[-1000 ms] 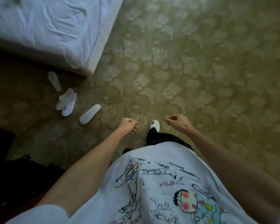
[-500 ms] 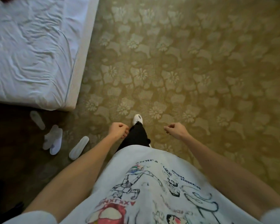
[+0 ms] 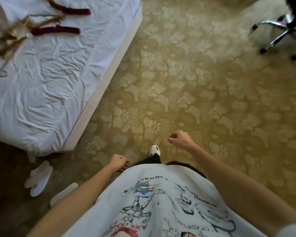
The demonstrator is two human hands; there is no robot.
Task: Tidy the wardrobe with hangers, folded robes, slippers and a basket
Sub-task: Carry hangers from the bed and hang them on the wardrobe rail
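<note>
Patterned gold carpet (image 3: 186, 86), broad open centre. Left hand (image 3: 118, 161) and right hand (image 3: 181, 140): loosely curled, holding nothing. Slippers (image 3: 38, 178) lower left, below bed (image 3: 46, 86) corner; hangers (image 3: 46, 23) on bed, upper left; chair base (image 3: 280, 34) upper right.

The only lettering stands on the white printed T-shirt (image 3: 161, 202) at the near edge of the view, among cartoon drawings, and it appears upside down from the wearer's camera. Near the lower hem of the frame, red capitals read roughly "AXXJXH", the ends cut off or smeared. Black capitals higher up look like "JKNSU", uncertain. Other small black lines at the right are too blurred to read.
</note>
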